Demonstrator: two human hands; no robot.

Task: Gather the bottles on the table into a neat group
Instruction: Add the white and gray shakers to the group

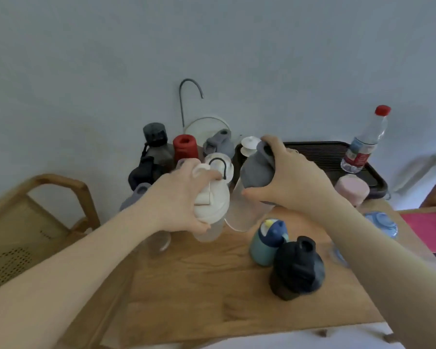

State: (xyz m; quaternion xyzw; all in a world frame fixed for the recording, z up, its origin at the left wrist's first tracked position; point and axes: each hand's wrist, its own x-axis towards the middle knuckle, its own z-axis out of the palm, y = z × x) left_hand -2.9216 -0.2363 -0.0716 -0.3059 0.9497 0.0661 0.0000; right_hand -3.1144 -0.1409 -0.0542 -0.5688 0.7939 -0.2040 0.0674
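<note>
A wooden table [186, 285] carries scattered bottles, most clustered at its 11 o'clock corner. At center, the right hand [287, 180] is clamped on a grey-lidded clear bottle [254, 182], tilted; beside it the left hand [181, 195] is closed around a white-lidded bottle [212, 210]. At 4 o'clock stand a black bottle [297, 268] and, touching it, a smaller teal bottle [264, 243].
</note>
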